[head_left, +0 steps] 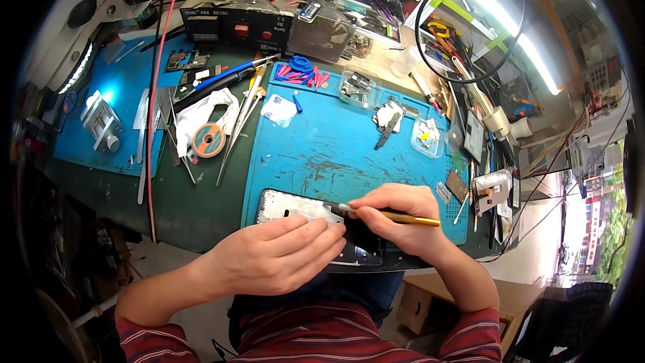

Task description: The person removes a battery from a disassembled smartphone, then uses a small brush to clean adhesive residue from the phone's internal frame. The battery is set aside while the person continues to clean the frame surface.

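Note:
A phone's frame [272, 202] lies near the front edge of the blue work mat [322, 141], white on its left part and dark on its right. My left hand [275, 255] rests across it with the fingers stretched out side by side; the thumb is hidden. In my right hand [403, 215] is a slim craft knife [413, 218] with a golden handle, gripped like a pen. Its dark tip points left onto the white part, close to the left fingertips. What the tip touches is too small to tell.
Tweezers [236, 131], a solder wick spool [208, 140] and a white cloth [201, 113] lie left of the mat. A clear parts box [359, 87] and a smaller tray [427, 136] stand at its far right. A red cable [152, 128] hangs at the left.

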Demonstrator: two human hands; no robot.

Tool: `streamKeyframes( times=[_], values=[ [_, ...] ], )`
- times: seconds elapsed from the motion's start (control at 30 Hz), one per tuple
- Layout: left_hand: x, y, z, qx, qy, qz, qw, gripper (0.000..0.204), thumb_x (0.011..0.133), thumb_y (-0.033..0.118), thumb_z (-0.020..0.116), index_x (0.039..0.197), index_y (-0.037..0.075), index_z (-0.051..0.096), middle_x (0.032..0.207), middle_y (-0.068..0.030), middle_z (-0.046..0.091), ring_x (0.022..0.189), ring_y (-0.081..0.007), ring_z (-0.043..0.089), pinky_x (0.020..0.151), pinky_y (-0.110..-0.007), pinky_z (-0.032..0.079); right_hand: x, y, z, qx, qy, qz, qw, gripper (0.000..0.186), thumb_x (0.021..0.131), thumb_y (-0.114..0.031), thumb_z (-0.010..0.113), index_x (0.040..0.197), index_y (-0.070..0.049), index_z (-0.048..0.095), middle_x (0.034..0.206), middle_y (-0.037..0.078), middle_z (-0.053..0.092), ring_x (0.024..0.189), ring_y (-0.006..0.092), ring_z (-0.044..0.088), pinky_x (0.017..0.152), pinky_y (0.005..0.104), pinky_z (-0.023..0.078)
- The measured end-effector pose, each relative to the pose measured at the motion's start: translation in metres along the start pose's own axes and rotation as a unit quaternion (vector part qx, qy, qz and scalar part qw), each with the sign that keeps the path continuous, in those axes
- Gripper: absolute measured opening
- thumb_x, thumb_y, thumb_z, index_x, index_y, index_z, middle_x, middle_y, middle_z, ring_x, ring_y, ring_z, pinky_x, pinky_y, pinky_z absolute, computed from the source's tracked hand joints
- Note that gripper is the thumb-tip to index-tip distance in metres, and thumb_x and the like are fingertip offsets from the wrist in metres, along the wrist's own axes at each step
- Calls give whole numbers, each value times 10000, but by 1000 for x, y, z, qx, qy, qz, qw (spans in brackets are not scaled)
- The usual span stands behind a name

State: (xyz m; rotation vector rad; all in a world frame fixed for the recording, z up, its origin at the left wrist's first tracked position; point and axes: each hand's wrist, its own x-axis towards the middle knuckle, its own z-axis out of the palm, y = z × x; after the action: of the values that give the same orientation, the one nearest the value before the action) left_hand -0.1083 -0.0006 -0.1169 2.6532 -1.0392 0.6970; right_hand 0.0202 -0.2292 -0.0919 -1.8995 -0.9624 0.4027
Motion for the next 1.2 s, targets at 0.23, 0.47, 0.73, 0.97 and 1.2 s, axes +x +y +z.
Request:
streamKeyframes(
  times=[0.23,0.47,0.73,0.97,1.2],
  values=[
    [-3,1,3,-3,28,-10,1000,290,891,151,607,1143,67,724,1237,-49,698,1143,-169,647,992,-294,499,14,-5,12,3,-4,-5,1000,104,880,-56,752,976,-29,781,838,85,762,707,151,717,631,262,543],
    [-4,1,4,4,38,-2,999,299,888,148,606,1144,44,720,1220,-64,699,1126,-170,649,996,-295,494,5,-3,6,13,-8,24,1000,108,890,-63,746,987,-35,783,836,80,763,712,142,717,636,261,542],
    [-5,0,6,6,46,2,999,298,883,152,602,1130,33,719,1227,-81,695,1127,-187,646,1032,-316,489,37,-11,33,20,-24,-12,999,121,901,-83,747,1007,-38,783,854,95,760,728,156,716,650,269,550],
    [-7,0,8,3,52,11,999,308,882,155,589,1129,20,714,1235,-98,690,1131,-199,642,1036,-330,488,28,-12,22,35,-31,38,998,125,904,-84,744,1014,-41,786,866,91,768,733,148,723,659,267,556],
    [-9,1,8,18,49,19,998,319,882,164,581,1125,3,710,1232,-119,687,1129,-231,640,1046,-361,493,50,-23,41,35,-59,48,997,147,918,-103,739,1044,-41,785,891,87,773,749,135,718,673,260,555]
  ],
)
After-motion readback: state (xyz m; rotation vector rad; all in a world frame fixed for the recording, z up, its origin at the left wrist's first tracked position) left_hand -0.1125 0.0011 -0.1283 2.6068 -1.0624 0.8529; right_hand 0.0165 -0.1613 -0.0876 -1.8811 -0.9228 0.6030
